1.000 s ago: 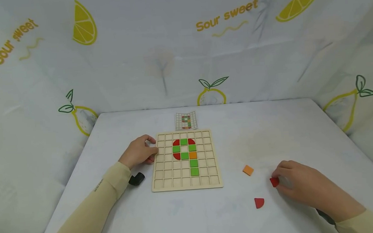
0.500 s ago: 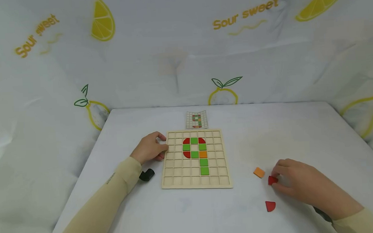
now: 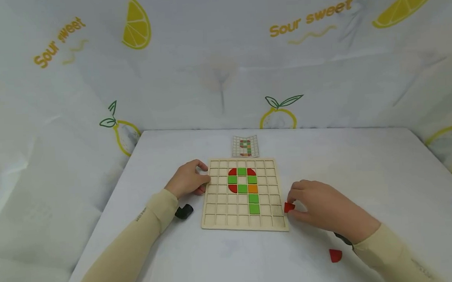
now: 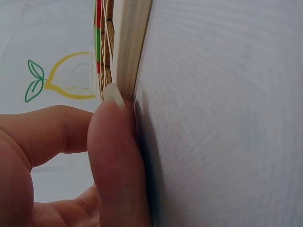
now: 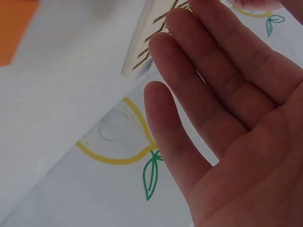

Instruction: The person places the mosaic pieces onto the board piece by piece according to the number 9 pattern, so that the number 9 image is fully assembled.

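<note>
A wooden grid board point(image 3: 222, 209) lies on the table, with green, red and orange tiles set in it in the form of a 9. My left hand point(image 3: 188, 178) rests at the board's left edge; in the left wrist view the thumb point(image 4: 116, 156) touches its side. Beside the board's lower right edge, my right hand point(image 3: 321, 202) pinches a red quarter-circle tile point(image 3: 289, 207) between thumb and finger. Another red quarter-circle tile point(image 3: 335, 255) lies nearer the front. An orange square tile point(image 5: 16, 30) shows in the right wrist view; the right hand hides it from the head view.
Behind the board stands a small pattern card point(image 3: 245, 147) printed with the same coloured 9. A short black object point(image 3: 184, 211) sits by the left wrist. The white table point(image 3: 217, 265) ends at a lemon-print cloth point(image 3: 221, 60) hanging behind it.
My right hand has carried the red tile leftward to the board's right edge, passing over the orange tile. The left hand keeps its place on the board. The head view has turned slightly left.
</note>
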